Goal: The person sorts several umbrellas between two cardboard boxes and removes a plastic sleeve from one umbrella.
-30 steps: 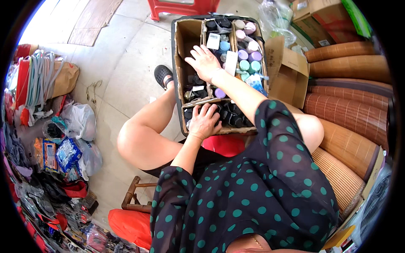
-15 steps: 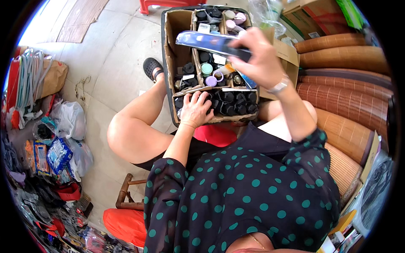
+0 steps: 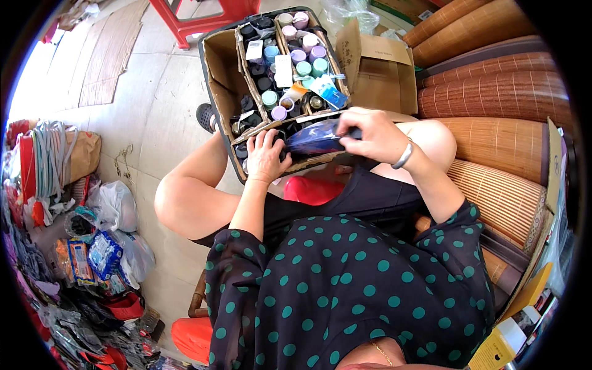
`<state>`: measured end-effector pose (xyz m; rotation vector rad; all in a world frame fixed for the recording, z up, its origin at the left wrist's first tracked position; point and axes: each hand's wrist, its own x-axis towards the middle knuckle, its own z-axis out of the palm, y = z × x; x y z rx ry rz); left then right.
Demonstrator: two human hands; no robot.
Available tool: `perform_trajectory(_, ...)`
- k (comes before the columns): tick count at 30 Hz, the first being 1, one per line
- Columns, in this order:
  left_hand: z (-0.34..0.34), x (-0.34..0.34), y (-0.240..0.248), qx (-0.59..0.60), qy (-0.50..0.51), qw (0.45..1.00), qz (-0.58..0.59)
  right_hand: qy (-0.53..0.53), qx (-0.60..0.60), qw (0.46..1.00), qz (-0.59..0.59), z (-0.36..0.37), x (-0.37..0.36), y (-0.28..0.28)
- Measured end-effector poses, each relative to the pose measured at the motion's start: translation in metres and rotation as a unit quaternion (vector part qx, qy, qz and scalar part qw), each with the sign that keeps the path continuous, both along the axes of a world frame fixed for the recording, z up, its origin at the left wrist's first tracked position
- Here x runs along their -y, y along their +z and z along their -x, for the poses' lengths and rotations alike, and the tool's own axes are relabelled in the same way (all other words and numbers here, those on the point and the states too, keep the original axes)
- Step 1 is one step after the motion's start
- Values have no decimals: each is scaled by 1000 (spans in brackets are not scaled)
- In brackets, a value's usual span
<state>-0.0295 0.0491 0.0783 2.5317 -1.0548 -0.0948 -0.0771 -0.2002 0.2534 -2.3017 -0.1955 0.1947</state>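
Tiled flr (image 3: 148,80), L hand (image 3: 265,159) loosely splayed at bin (image 3: 225,61), R hand (image 3: 373,137) gripping blue pkg (image 3: 313,138)

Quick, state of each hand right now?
Left hand: spread over the black, cardboard-lined box; whether it holds anything can't be told.
Right hand: closed on one end of a long, shiny, dark-blue item.

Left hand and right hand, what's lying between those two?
In the head view, a shiny blue elongated item lies between the left hand and the right hand, which grips it. Whether it touches the left hand is unclear.
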Motion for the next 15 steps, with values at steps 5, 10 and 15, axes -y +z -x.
perform_trajectory(5, 0, -3, 4, -32, -16, 999, 16, 162, 2, 980, 113, -29, -46, -7)
perform_trajectory(10, -1, 3, 10, -51, -22, 997, 48, 105, -36, 976, 186, -20, -87, -115)
perform_trajectory(15, -5, -7, 11, -37, -41, 998, 35, 46, 41, 982, 180, -2, -112, -131)
